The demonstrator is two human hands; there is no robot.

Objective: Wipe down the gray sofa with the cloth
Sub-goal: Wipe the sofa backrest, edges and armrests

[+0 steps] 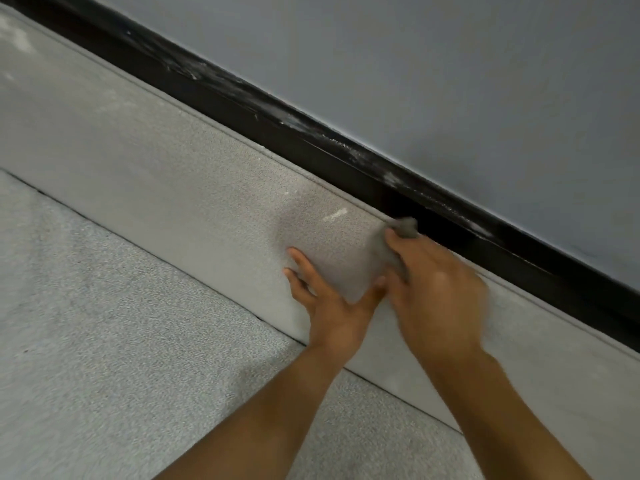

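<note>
My flat left hand (332, 301) steadies the gray sofa (173, 168) so my right hand (438, 292), gripping the cloth (407, 227), can scrub.

Coarse, matt woven fabric across the gray sofa (173, 161), soft fuzzy fibre in the cloth (408, 226), glossy black trim (311, 147) at 12 o'clock streaked with chalky white dust, smooth matt paint on the wall (450, 81).

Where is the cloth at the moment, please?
In the head view, right of centre, the cloth is gripped by the right hand at the sofa's upper edge.
</note>
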